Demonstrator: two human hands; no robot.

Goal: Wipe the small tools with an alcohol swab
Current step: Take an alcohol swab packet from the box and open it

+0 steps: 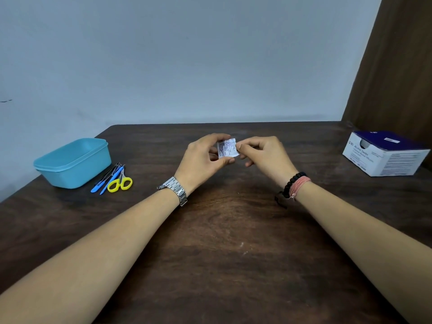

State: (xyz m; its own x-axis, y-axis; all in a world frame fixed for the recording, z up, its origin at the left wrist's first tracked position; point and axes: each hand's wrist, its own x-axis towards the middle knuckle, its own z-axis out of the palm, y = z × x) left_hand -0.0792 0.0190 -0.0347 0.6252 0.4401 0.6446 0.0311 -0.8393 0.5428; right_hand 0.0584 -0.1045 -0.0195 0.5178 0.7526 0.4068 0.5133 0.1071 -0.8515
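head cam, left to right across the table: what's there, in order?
Blue tub → small tools (blue-handled ones, then yellow-handled scissors) → left hand → swab packet, pinched by both hands → right hand → swab box.

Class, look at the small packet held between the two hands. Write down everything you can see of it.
The swab packet is a small, flat, roughly square sachet, white with lines of dark print too fine to read. It looks like paper or foil. It appears still sealed, with no swab showing. It is held upright above the middle of the wooden table, printed face toward the camera. The left hand pinches its left side between thumb and fingers; the right hand pinches its right edge, seemingly ready to tear.
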